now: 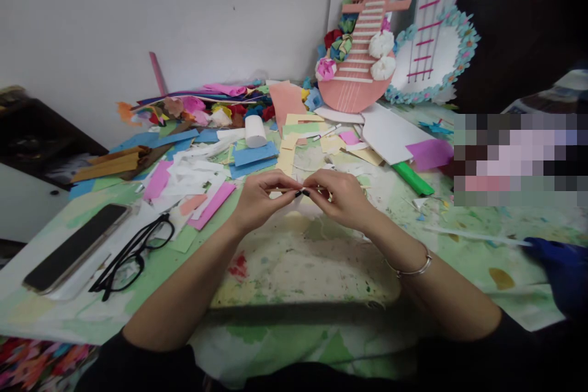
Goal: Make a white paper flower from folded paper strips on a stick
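Observation:
My left hand and my right hand meet at the middle of the table, fingertips nearly touching. Between them runs a thin light stick, pinched by the fingers of both. Something small and pale, perhaps white paper, shows at the fingertips, too small to make out. Beneath my hands lies a stained, pale board. Beyond them are yellow paper strips and blue paper pieces.
Left are a phone, black glasses and pink paper. A white roll, a green tube and paper instruments stand or lie further back. At right, a blue sleeve reaches in.

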The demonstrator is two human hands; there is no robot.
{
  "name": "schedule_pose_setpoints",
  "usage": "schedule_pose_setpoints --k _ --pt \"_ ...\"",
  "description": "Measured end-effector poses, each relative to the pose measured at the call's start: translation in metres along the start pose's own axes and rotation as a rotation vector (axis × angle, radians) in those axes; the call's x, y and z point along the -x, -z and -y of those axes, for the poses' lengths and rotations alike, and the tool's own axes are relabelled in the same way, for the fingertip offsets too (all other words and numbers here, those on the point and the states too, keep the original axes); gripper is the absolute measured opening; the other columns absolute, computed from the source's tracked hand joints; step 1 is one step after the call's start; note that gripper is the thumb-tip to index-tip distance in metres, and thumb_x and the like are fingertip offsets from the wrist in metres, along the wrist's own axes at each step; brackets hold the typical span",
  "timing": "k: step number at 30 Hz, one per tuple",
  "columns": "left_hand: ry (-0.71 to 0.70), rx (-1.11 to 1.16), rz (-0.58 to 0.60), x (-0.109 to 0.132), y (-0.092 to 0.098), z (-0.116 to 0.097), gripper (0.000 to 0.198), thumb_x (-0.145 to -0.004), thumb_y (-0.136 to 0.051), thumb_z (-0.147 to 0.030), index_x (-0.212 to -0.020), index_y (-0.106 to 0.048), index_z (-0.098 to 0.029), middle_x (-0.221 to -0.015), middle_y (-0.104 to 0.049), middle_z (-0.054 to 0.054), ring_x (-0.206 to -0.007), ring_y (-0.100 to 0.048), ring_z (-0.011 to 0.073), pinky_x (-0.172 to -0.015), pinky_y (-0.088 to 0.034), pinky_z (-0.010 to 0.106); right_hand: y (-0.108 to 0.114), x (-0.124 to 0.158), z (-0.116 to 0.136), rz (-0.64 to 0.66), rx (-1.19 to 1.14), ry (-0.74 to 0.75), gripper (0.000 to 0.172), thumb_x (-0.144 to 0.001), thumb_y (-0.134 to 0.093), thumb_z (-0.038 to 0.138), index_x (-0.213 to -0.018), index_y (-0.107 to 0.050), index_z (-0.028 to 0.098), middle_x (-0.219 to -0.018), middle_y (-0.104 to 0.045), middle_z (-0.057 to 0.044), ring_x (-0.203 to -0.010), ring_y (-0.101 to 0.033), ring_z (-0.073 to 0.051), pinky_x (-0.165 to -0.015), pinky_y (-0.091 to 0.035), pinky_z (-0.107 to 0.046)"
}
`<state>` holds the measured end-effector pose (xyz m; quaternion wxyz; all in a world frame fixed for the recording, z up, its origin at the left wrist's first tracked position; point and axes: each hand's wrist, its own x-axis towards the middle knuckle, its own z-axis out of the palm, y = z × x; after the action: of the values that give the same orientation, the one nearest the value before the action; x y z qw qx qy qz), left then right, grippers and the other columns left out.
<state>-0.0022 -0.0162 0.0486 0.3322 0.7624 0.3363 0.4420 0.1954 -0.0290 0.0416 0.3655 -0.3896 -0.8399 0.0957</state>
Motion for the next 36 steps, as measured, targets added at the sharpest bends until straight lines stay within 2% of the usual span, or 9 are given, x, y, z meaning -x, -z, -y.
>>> schedule_pose_setpoints --k 7,13,17,22,26,30,36 --pt "0.061 0.077 0.015 0.0 0.001 0.003 0.01 -0.075 -0.072 -0.024 -0.081 -0.074 -0.016 -0.08 -0.071 0.005 -0.074 -0.066 0.0129 -0.072 -0.057 0.023 0.001 0.0 -0.003 0.059 0.017 -0.012 0.017 -0.092 -0.049 0.026 -0.093 -0.064 0.017 -0.086 -0.069 -0.004 -0.074 -0.06 -0.014 -0.065 -0.037 -0.025" --pt "0.208 0.147 -0.007 0.001 0.0 0.003 0.019 -0.071 -0.077 -0.031 -0.08 -0.072 -0.015 -0.08 -0.072 0.005 -0.075 -0.068 0.0151 -0.073 -0.059 0.026 0.0 0.0 -0.003 0.079 -0.077 -0.088 0.017 -0.089 -0.052 0.024 -0.092 -0.067 0.018 -0.073 -0.069 -0.001 -0.062 -0.056 -0.012 -0.06 -0.033 -0.024" --pt "0.183 0.134 0.003 0.001 -0.001 0.005 0.018 -0.072 -0.077 -0.031 -0.081 -0.073 -0.015 -0.079 -0.072 0.004 -0.074 -0.068 0.0145 -0.072 -0.058 0.025 0.005 -0.003 -0.001 0.114 -0.135 -0.115 0.02 -0.089 -0.05 0.022 -0.093 -0.069 0.017 -0.072 -0.067 -0.001 -0.06 -0.053 -0.011 -0.058 -0.031 -0.024" --pt "0.085 0.073 0.026 0.0 -0.001 0.005 0.013 -0.075 -0.074 -0.026 -0.081 -0.073 -0.015 -0.078 -0.071 0.005 -0.074 -0.067 0.0136 -0.069 -0.057 0.024 0.009 -0.006 -0.001 0.211 -0.139 -0.13 0.021 -0.089 -0.05 0.019 -0.091 -0.07 0.016 -0.077 -0.069 -0.003 -0.068 -0.057 -0.012 -0.061 -0.033 -0.024" --pt "0.059 0.039 0.024 0.0 -0.002 0.001 0.011 -0.074 -0.073 -0.024 -0.081 -0.074 -0.015 -0.078 -0.071 0.005 -0.074 -0.067 0.013 -0.071 -0.057 0.023 0.007 -0.007 -0.005 0.205 -0.15 -0.116 0.019 -0.086 -0.052 0.016 -0.089 -0.071 0.014 -0.073 -0.067 -0.003 -0.064 -0.056 -0.011 -0.06 -0.033 -0.023" --pt "0.137 0.057 0.016 0.001 -0.003 0.0 0.015 -0.072 -0.075 -0.027 -0.08 -0.073 -0.015 -0.08 -0.072 0.005 -0.074 -0.067 0.0137 -0.072 -0.058 0.024 0.004 -0.007 -0.009 0.191 -0.208 -0.121 0.018 -0.086 -0.055 0.019 -0.087 -0.072 0.014 -0.068 -0.066 -0.002 -0.059 -0.053 -0.009 -0.059 -0.032 -0.023" --pt "0.309 0.136 -0.004 0.002 -0.003 0.007 0.023 -0.067 -0.079 -0.03 -0.082 -0.072 -0.015 -0.081 -0.073 0.005 -0.076 -0.068 0.015 -0.074 -0.058 0.027 0.001 -0.006 -0.013 0.166 -0.252 -0.146 0.02 -0.086 -0.056 0.022 -0.09 -0.074 0.015 -0.072 -0.07 -0.004 -0.063 -0.056 -0.01 -0.061 -0.035 -0.024"
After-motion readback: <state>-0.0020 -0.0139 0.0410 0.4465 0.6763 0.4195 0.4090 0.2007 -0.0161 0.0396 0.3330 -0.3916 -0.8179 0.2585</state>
